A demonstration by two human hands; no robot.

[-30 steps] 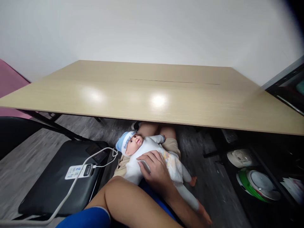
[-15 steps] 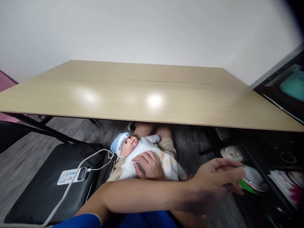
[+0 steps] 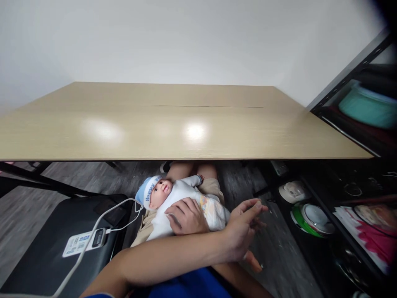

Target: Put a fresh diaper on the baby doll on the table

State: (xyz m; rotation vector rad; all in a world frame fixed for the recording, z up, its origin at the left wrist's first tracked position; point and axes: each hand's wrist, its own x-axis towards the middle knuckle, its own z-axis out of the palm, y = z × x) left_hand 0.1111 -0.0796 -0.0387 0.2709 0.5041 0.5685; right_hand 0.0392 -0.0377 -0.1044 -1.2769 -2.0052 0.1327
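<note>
Doll (image 3: 186, 203) flat across the lap, right hand (image 3: 186, 216) pressed on its belly. Left hand (image 3: 243, 229) at 3 o'clock of it, fingers loose, holding nothing.

My right hand (image 3: 186, 215) lies flat, fingers spread; my left arm crosses over it, left hand (image 3: 245, 229) open and loose.
</note>
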